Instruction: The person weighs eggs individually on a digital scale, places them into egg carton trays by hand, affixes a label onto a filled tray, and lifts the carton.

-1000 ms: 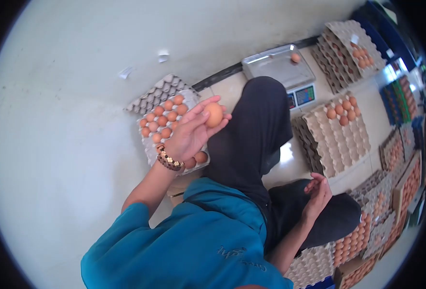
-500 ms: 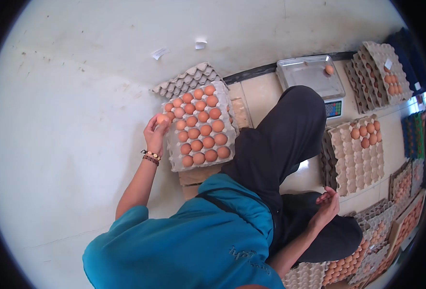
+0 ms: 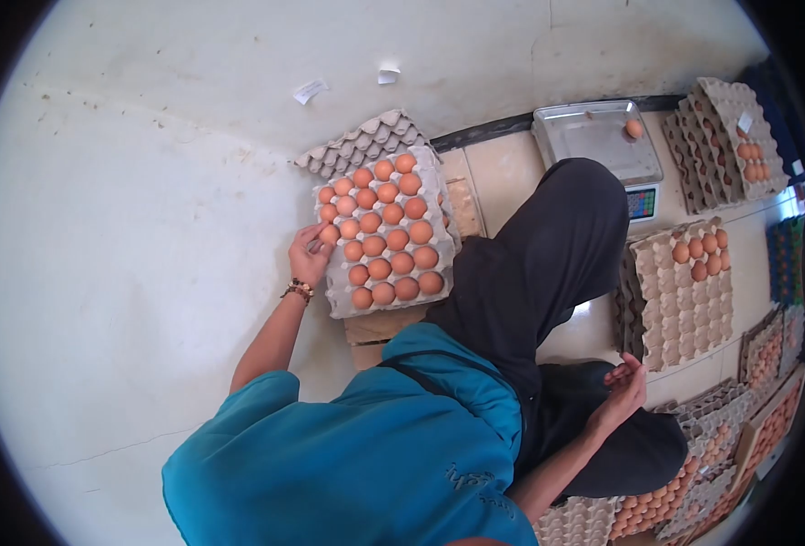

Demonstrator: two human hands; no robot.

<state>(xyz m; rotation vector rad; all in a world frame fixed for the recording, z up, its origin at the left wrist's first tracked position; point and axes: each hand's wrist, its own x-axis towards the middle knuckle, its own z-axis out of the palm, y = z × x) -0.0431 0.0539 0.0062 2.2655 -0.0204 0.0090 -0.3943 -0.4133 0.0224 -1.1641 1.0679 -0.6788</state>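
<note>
Head camera shows our left hand (image 3: 308, 259) at the outer edge of a grey moulded-pulp egg tray (image 3: 341, 303), its fingertips closed lightly around a smooth orange-brown egg (image 3: 330, 235) seated in the edge row. Rows of brown eggs (image 3: 393, 214) fill the tray beside it, and a tilted grey pulp tray (image 3: 366, 143) sits just behind. We have our right hand (image 3: 627, 389) near our knee, fingers loosely curled, with nothing visible in the grip; a stack of beige pulp trays (image 3: 684, 314), partly filled on top, stands near it. Beyond our dark-trousered leg (image 3: 553, 241), a lone brown egg (image 3: 633, 128) lies on a shiny metal scale pan (image 3: 584, 150).

As we judge it, too firm a pinch could crack the shell, and letting go before the egg is well down in its cup could let it tip over the low edge. Our fingers could also knock the neighbouring eggs, since they sit close together. Our leg is close beside the loaded tray, so a careless shift of the knee could nudge it and jar the eggs. The lone egg could roll if the pan is bumped, as no cup holds it.
</note>
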